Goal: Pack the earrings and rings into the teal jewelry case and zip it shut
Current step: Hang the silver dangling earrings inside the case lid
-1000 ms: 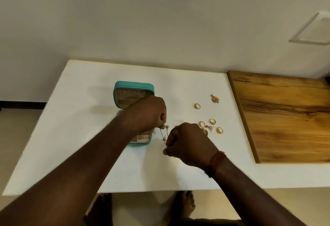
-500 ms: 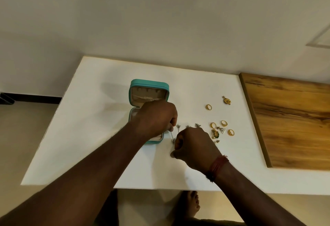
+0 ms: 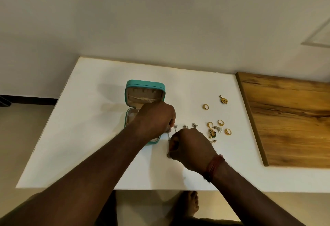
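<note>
Both hands on one piece: your left hand [image 3: 155, 118] and right hand [image 3: 190, 147], fingers curled, pinch thin silver earring [image 3: 169, 136] between them, at 3 o'clock of open teal jewelry case [image 3: 145, 84] on white table [image 3: 89, 136].

Risk: fine piece slips or snags near case edge; your right wrist could sweep loose pieces.

Count, at 2 o'clock of right hand: four gold rings [image 3: 210, 124], three small silver studs [image 3: 185, 127] in row, about four other earrings [image 3: 212, 133]. One case.
</note>
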